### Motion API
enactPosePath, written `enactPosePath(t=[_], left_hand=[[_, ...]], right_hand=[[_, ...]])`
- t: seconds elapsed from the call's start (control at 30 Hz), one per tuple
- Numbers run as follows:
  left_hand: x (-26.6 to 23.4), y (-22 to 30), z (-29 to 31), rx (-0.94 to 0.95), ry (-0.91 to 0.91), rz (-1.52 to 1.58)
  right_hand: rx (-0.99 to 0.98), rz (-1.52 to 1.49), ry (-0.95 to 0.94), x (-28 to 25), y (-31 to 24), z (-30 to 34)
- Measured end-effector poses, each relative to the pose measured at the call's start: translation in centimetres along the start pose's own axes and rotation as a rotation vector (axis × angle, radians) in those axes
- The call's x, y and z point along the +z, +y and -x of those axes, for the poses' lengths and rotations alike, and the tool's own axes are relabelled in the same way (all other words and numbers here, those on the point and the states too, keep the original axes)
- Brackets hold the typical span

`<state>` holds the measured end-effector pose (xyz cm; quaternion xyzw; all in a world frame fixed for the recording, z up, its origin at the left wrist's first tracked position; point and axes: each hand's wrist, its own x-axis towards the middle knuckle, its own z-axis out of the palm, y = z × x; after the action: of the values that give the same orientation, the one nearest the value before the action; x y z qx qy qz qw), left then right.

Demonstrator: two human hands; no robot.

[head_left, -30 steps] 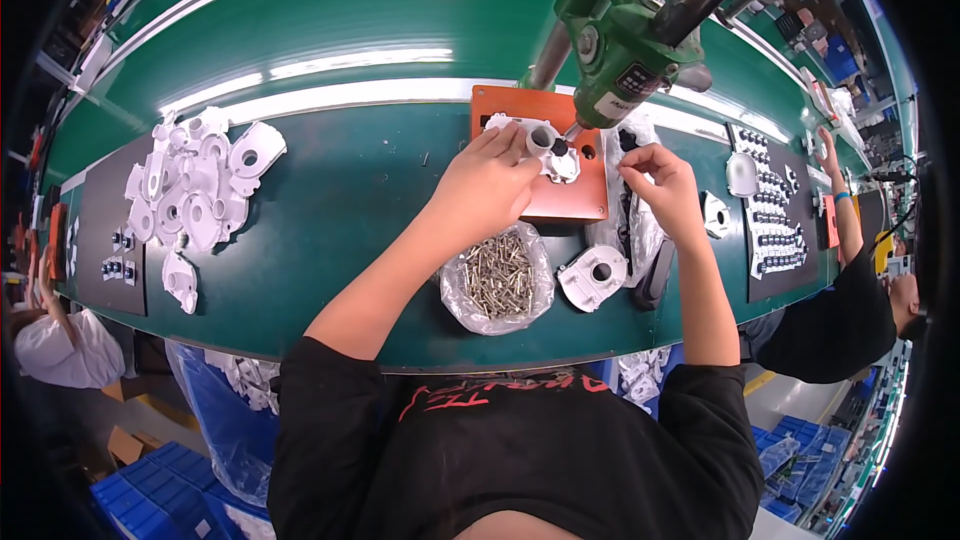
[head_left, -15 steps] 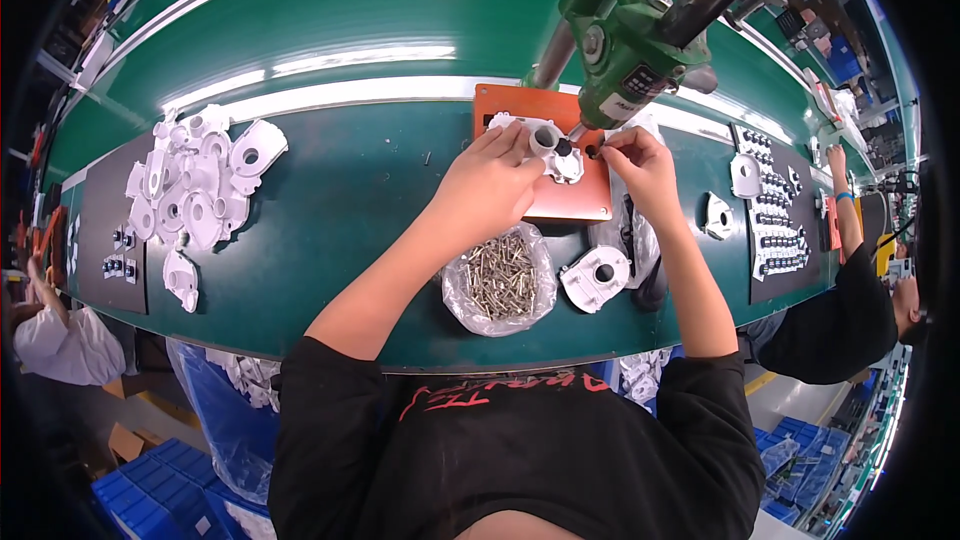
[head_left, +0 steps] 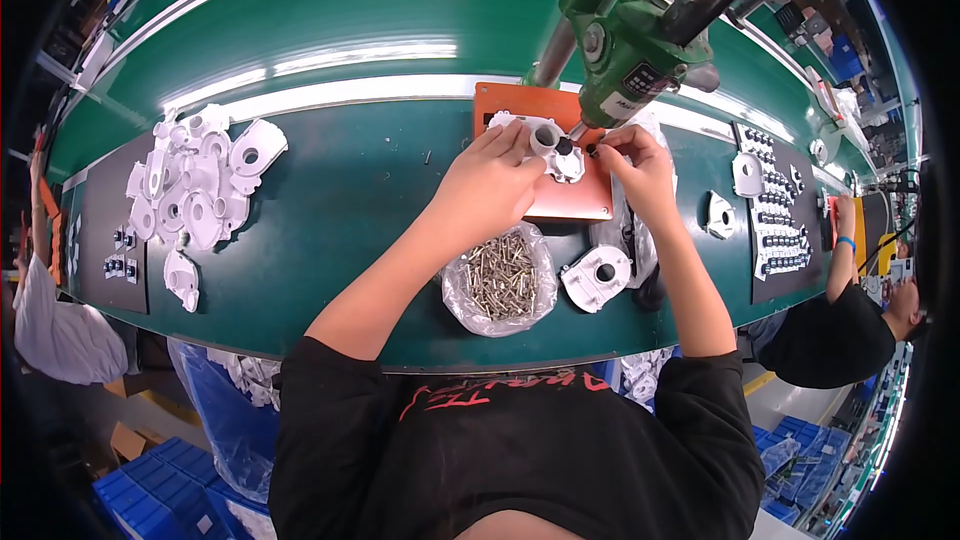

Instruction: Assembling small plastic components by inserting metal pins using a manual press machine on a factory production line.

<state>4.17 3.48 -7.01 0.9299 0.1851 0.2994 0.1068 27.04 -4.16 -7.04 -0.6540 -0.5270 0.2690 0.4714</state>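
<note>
A white plastic housing (head_left: 568, 169) with a round grey socket (head_left: 544, 139) lies on an orange fixture block (head_left: 578, 208). My left hand (head_left: 492, 178) is closed on the housing's left side and presses it to the block. At the housing's right edge, my right hand (head_left: 640, 168) pinches a small black part (head_left: 592, 150) between thumb and fingers; its exact kind is too small to tell. Just above the housing is the tip of a green machine head (head_left: 628, 70). Near my left forearm sits a clear bag of metal screws (head_left: 498, 282).
Another white housing (head_left: 597, 278) lies right of the screws, beside a plastic bag (head_left: 640, 230). White parts (head_left: 190, 180) are piled at left. Rows of parts with black pieces (head_left: 778, 220) cover a dark mat at right. Co-workers sit on both sides; one's arm (head_left: 842, 250) reaches in.
My right hand has shifted very slightly at the housing's edge, while my left hand stays put. The co-workers at both sides have moved their arms.
</note>
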Motion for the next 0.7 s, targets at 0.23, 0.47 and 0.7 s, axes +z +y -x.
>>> enactPosePath(t=[0.23, 0.47, 0.7], left_hand=[[0.01, 0.00, -0.01, 0.001, 0.008, 0.010], [-0.10, 0.00, 0.03, 0.002, 0.006, 0.013], [-0.07, 0.05, 0.01, 0.003, 0.007, 0.016]], right_hand=[[0.005, 0.006, 0.007, 0.14, -0.23, 0.13], [-0.037, -0.014, 0.055, 0.55, -0.25, 0.03], [-0.038, -0.018, 0.063, 0.54, 0.00, 0.06]])
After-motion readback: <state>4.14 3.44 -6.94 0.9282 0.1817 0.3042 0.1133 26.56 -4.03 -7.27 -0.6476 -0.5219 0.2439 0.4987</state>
